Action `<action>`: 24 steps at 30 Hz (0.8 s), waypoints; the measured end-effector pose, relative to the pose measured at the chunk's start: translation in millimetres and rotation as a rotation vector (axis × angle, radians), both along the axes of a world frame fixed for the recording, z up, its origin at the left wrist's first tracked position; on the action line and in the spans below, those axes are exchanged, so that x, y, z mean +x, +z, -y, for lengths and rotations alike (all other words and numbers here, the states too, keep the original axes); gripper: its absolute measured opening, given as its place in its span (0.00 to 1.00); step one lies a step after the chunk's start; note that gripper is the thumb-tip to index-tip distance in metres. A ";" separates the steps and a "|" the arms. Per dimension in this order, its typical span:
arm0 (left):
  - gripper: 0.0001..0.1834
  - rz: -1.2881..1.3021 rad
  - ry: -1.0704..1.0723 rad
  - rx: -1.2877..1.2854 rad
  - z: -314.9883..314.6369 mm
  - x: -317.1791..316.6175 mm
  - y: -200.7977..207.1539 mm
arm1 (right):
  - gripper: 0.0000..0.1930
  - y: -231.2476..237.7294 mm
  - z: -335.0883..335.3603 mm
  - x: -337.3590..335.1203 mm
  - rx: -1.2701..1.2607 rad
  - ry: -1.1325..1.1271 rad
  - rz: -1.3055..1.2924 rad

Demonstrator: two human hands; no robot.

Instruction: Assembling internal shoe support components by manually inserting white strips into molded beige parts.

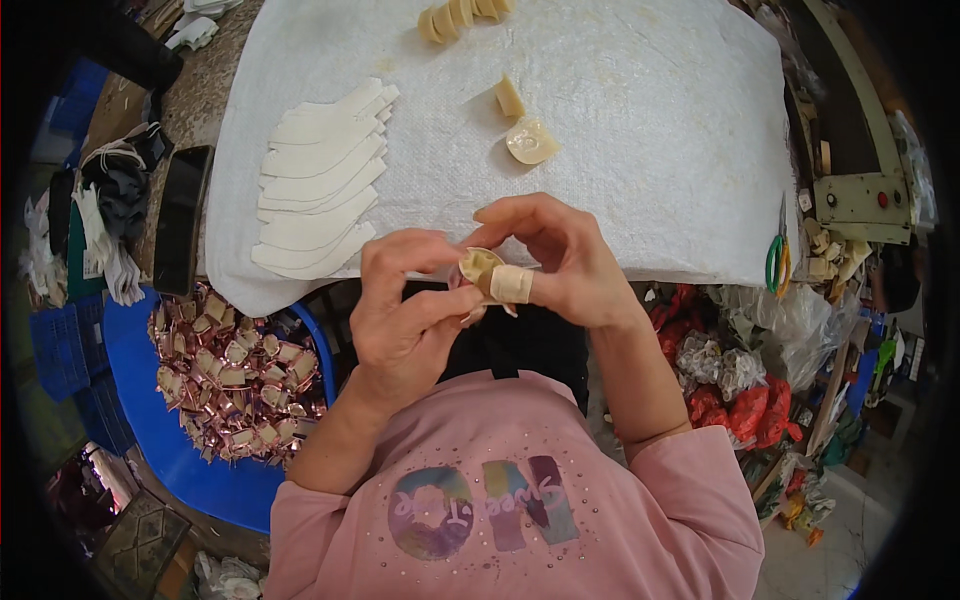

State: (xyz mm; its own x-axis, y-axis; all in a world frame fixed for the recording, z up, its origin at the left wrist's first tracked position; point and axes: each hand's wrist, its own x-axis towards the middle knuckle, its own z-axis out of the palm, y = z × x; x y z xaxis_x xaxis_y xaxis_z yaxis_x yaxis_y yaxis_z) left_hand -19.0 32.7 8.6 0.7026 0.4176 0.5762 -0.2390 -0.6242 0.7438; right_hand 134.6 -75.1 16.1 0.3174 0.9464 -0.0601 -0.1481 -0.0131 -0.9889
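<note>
One small, cream, cup-shaped piece, held by left fingers and right fingers, at white-covered surface's near edge.

Dark phone at left; green-and-orange-handled scissors and red plastic bags at right.

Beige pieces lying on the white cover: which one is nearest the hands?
The shiny one, just beyond the right hand; the narrower single piece and the row at the picture's top edge lie farther away.
</note>
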 end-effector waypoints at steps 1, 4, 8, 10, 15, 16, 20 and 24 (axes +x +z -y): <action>0.08 0.011 -0.026 -0.147 0.2 -1.8 -3.1 | 0.24 -4.2 0.7 0.1 0.137 -0.045 0.223; 0.21 -0.020 -0.068 -0.331 -1.2 -1.6 -10.7 | 0.25 -8.7 -0.7 0.2 0.278 -0.169 0.438; 0.32 -0.300 -0.397 -0.975 -2.4 -4.3 -2.5 | 0.24 -0.6 -1.0 -17.1 0.299 -0.114 0.498; 0.30 -0.293 -0.381 -1.021 6.8 0.4 -5.3 | 0.22 -6.1 -2.2 -20.3 0.292 -0.106 0.479; 0.30 -0.230 -0.195 -0.886 18.8 -1.8 -10.7 | 0.17 -16.0 2.4 -30.6 0.307 -0.233 0.600; 0.30 -0.232 -0.203 -0.888 18.5 -2.6 -11.5 | 0.15 -14.6 5.6 -28.1 0.180 -0.191 0.418; 0.39 -0.104 -0.354 -1.028 25.8 4.8 -1.1 | 0.09 2.5 -9.1 -21.9 -0.021 -0.101 -0.112; 0.43 -0.084 -0.249 -0.830 31.2 12.0 -0.2 | 0.07 -7.8 -10.8 -22.7 -0.025 0.044 -0.282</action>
